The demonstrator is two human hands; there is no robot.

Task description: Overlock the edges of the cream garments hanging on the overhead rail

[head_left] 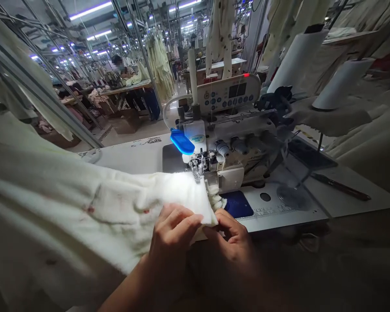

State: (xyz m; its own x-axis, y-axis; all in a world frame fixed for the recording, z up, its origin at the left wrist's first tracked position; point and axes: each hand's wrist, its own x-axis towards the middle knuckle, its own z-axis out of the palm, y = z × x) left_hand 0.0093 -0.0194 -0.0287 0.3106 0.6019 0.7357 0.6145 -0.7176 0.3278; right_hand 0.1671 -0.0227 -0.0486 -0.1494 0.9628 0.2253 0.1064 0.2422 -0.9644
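A thick cream fabric piece (94,208) with small red marks stretches from the left to the needle area of the overlock sewing machine (229,147). My left hand (172,238) lies on top of its near right corner, fingers pressed down and curled on the cloth. My right hand (232,240) pinches the same corner from the right, just in front of the presser foot (198,167). A frilly trimmed strip (214,197) hangs by the machine's front.
A blue guard (182,141) sits over the needle. White thread cones (339,84) stand at the right. A dark tool (341,187) lies on the white table (312,203). Another person (118,65) sits at a far workstation among hanging garments.
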